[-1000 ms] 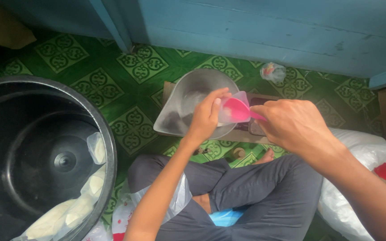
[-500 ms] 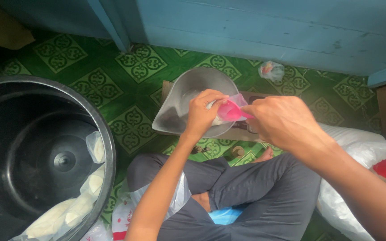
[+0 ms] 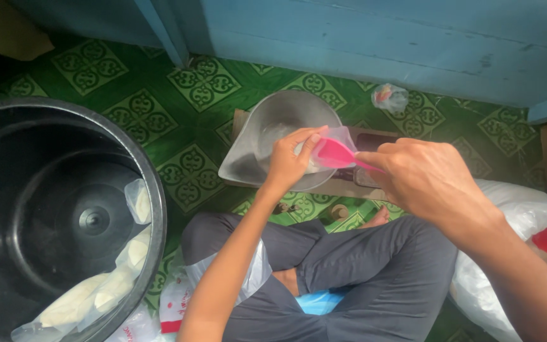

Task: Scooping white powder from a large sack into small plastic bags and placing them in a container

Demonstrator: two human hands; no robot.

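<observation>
Presently the left hand (image 3: 286, 166) pinches a small clear plastic bag (image 3: 340, 140) open over the metal scale pan (image 3: 273, 136), while the right hand (image 3: 422, 180) grips a pink scoop (image 3: 335, 154) tipped into the bag's mouth.

Several small clear plastic bags of pale filling (image 3: 106, 288) lie against the black tub's inner wall. A knotted clear bag (image 3: 390, 97) sits by the blue wall. A large white plastic sack with a red patch (image 3: 542, 237) rests at the right.

Green patterned floor (image 3: 191, 114), blue plank wall (image 3: 381, 44).
</observation>
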